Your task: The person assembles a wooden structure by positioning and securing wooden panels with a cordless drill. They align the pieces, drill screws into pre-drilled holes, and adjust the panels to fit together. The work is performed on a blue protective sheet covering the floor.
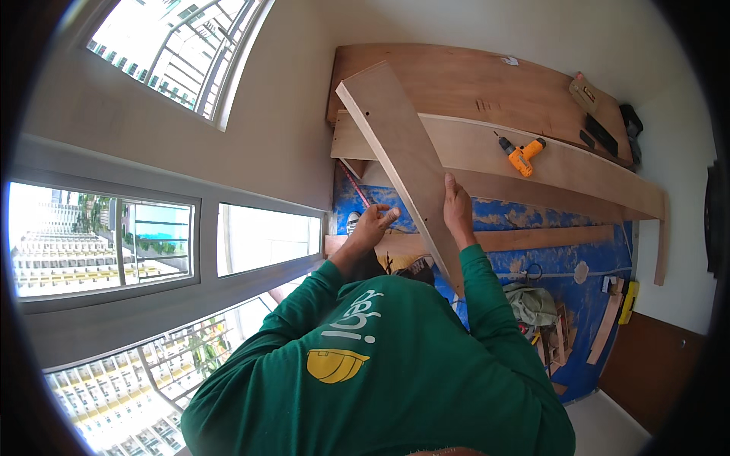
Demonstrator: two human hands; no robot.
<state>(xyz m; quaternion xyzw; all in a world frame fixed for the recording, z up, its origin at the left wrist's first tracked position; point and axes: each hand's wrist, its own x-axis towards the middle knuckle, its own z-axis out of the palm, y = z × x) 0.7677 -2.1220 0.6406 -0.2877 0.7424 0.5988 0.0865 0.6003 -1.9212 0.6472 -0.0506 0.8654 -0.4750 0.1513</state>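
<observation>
A long pale plywood plank [395, 144] with small drilled holes slants up and away from me over the blue floor sheet [547, 220]. My right hand [458, 209] grips its right edge near the lower end, fingers flat on the face. My left hand [372, 224] is curled just left of the plank's other edge. A thin red-and-yellow measuring tape strip [354, 185] runs up from that hand. Whether the left hand holds the tape or touches the plank is unclear. My green long sleeves and chest fill the lower middle.
Wide wooden panels [471, 83] lie stacked at the far end, with an orange cordless drill [522, 156] on a pale board. A tool bag [532, 304], wood offcuts and a yellow tool [630, 300] lie at the right. Windows and a wall [289, 129] run along the left.
</observation>
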